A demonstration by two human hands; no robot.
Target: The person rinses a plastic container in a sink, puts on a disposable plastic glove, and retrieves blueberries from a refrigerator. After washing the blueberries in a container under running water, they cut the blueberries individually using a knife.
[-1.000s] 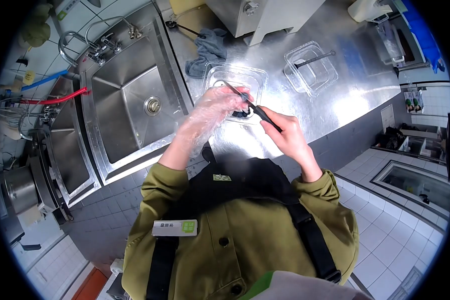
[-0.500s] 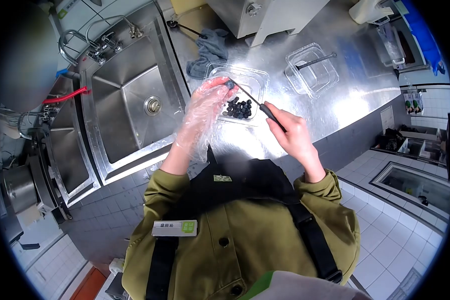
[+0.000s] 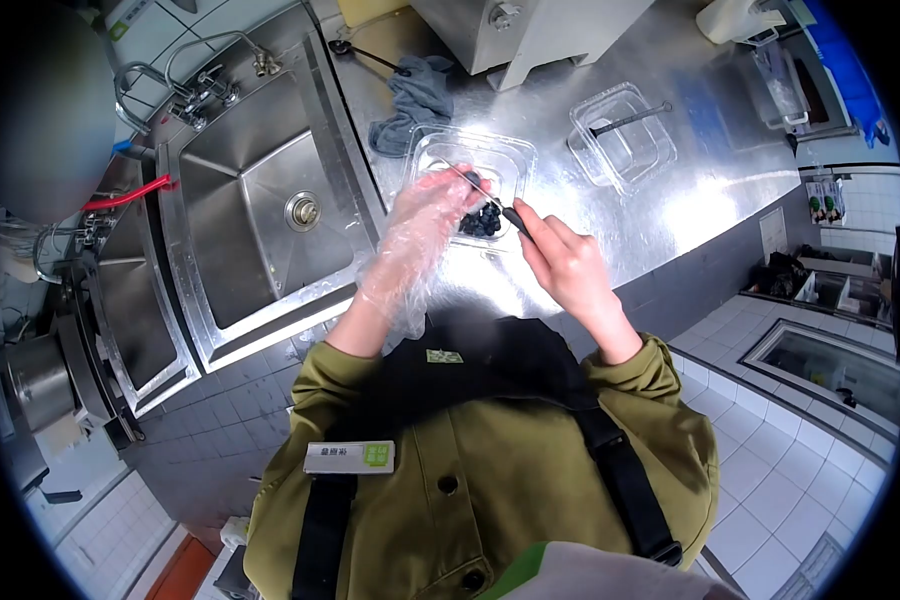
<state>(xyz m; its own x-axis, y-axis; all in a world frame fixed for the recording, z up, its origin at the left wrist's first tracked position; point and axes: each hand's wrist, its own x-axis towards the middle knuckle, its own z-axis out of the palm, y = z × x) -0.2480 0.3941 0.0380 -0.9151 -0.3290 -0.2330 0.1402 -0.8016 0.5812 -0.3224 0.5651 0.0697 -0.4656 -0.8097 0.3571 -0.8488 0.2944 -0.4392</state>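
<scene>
My left hand [image 3: 425, 215], in a clear plastic glove, pinches a dark round berry [image 3: 472, 179], which looks like a blueberry, at its fingertips. My bare right hand [image 3: 565, 260] grips a knife [image 3: 516, 218] by its black handle. The thin blade points up and left and lies against or just over the berry; exact contact cannot be made out. Below both hands is a clear plastic container [image 3: 519, 150] on the steel counter. Several dark berries [image 3: 483, 221] lie in its near part, partly hidden by the glove.
A second clear container [image 3: 620, 175] with a long-handled utensil [image 3: 632, 120] across it is to the right. A grey cloth [image 3: 420, 100] and a black ladle-like tool [image 3: 368, 54] lie behind on the left. The steel sink [image 3: 240, 200] borders the counter; a metal appliance [image 3: 550, 35] stands at the back.
My left hand has shifted slightly right and down with the berry, over the container. The knife has moved a little left, its blade now across the berry.
</scene>
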